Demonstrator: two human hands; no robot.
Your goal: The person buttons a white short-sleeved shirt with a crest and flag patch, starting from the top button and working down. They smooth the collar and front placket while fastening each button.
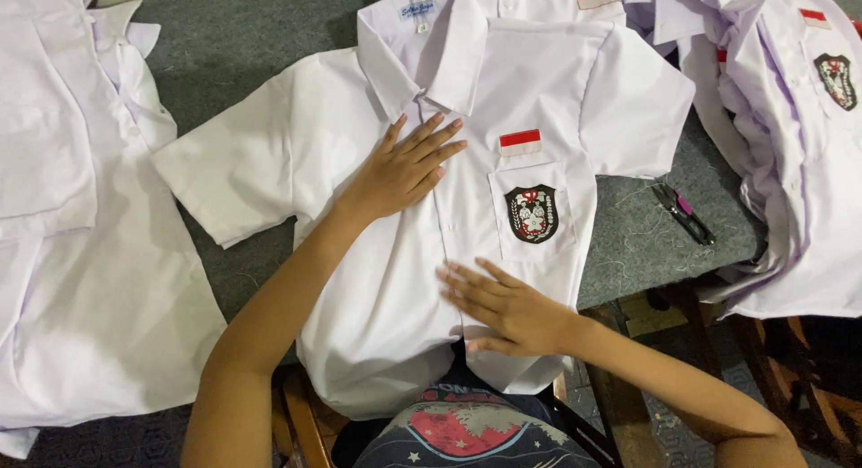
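Nearest the camera, a dark printed garment is seen at the person's lap, just below the shirt hem. Work surface: a grey table covered in felt-like cloth. On it, a white short-sleeved shirt is laid front up, collar away from the person, placket closed, sleeves spread; the hem hangs over the near edge. Spreading is judged done; no fold is yet made. Further white shirts are noted: a stack at left and a heap at right, both unfolded. The left hand is pressed flat on the chest beside the placket, fingers spread, holding nothing. The right hand is laid flat lower down, fingers extended, also empty. One pocket with a crest is observed; its contents cannot be told. Small snips lie on the table right of the shirt, apart from it.
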